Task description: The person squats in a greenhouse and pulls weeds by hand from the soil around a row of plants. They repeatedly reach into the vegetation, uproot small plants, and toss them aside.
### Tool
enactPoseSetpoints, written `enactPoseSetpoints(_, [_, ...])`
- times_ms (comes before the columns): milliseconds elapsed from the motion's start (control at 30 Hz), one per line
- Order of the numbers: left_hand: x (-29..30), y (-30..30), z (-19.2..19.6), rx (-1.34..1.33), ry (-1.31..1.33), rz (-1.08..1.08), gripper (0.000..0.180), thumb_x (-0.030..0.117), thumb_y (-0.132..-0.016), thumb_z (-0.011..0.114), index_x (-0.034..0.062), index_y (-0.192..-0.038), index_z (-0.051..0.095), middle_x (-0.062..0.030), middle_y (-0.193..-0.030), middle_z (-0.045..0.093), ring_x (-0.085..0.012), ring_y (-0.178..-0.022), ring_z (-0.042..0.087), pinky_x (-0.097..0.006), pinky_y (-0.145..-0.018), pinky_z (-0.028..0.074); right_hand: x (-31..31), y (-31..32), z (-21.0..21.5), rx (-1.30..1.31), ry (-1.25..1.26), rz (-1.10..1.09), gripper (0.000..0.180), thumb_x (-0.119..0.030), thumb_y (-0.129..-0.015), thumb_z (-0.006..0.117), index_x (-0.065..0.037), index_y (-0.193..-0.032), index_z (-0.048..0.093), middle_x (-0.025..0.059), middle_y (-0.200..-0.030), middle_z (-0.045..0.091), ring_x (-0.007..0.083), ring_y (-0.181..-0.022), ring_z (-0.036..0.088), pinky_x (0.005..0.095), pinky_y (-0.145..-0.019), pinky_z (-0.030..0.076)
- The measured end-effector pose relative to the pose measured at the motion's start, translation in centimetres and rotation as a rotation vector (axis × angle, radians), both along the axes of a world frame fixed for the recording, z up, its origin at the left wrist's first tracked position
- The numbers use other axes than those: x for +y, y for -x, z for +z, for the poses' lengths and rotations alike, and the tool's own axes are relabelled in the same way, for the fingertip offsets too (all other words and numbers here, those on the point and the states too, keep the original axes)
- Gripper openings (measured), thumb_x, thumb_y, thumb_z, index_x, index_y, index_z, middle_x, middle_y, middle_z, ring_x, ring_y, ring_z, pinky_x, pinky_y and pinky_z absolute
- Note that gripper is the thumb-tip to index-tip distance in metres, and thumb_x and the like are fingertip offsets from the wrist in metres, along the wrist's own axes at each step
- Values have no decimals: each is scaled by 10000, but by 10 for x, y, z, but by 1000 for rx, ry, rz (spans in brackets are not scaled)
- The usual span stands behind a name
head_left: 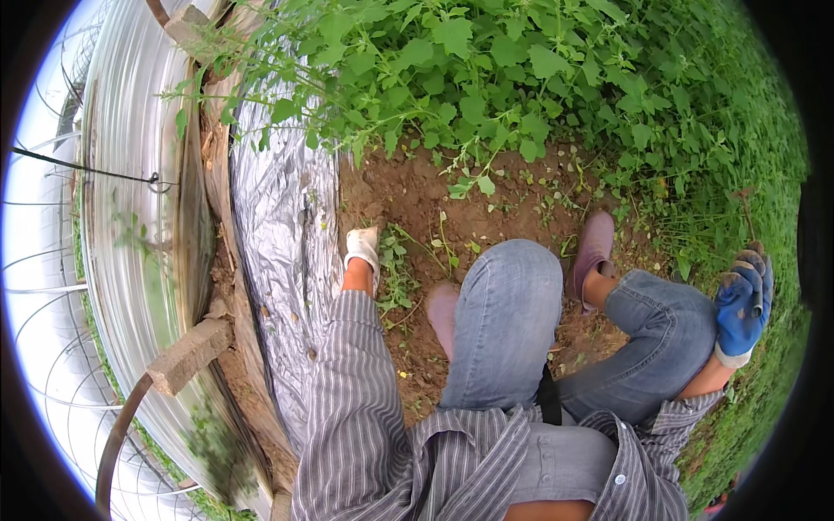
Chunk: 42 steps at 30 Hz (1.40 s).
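Observation:
My left hand (362,247), in a pale, soil-stained glove, is low over the bare soil beside the silver plastic sheet. Its fingers look curled under, and what they hold, if anything, is hidden. Right beside it lies a limp green weed (395,267), and I cannot tell whether the glove touches it. On the far right, next to my knee, my right hand (744,300) wears a blue-palmed glove. Its fingers are wrapped round a small hand tool (745,208) with a thin rusty neck, like a hand hoe. The tool's head is hard to make out against the greenery.
Dense leafy weeds (539,69) stand ahead and along the right. Silver plastic sheet (282,200) covers a strip on the left. Beyond it are clear film (130,200), a concrete block (189,354) and a curved pole (122,434). My pink shoes (595,247) rest on brown soil.

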<state>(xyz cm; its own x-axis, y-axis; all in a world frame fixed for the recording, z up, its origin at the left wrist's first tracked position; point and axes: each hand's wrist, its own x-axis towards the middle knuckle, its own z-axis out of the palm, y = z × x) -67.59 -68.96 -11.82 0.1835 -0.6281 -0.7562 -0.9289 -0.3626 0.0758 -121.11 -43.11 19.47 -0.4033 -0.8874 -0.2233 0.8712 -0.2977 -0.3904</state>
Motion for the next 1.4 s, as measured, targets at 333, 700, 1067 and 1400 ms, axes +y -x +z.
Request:
enactPoseSetpoints(333, [21, 33, 17, 622, 354, 1173, 246, 292, -856, 558, 48, -854, 593, -54, -757, 552, -179, -633, 455, -349, -583, 392, 10, 10, -4, 60, -11, -4, 296, -225, -973, 314, -14, -1166, 392, 27, -855, 398, 137, -716, 429, 304, -669, 380])
enactPoseSetpoints(700, [27, -28, -3, 441, 536, 903, 246, 223, -824, 590, 4, -936, 585, -86, -757, 595, -196, -613, 543, -341, -559, 458, 13, 16, -8, 4, 16, 7, 291, -226, -970, 323, -15, -1157, 396, 29, -868, 401, 136, -737, 435, 306, -689, 385])
enactPoseSetpoints(1067, [33, -81, 7, 619, 654, 639, 275, 231, -846, 594, 46, -1049, 573, -33, -765, 627, -133, -552, 568, -280, -464, 459, 11, 15, -8, -28, 36, 23, 266, -192, -963, 339, -16, -1150, 409, 29, -861, 412, 132, -724, 438, 283, -662, 371])
enactPoseSetpoints(1400, [2, -48, -22, 40, 413, -167, 263, 253, -795, 552, 16, -865, 643, -157, -822, 639, -266, -732, 612, -331, -663, 473, 7, 13, -10, -80, 43, 36, 275, -189, -962, 346, -10, -1159, 415, 33, -858, 421, 136, -724, 443, 299, -662, 380])
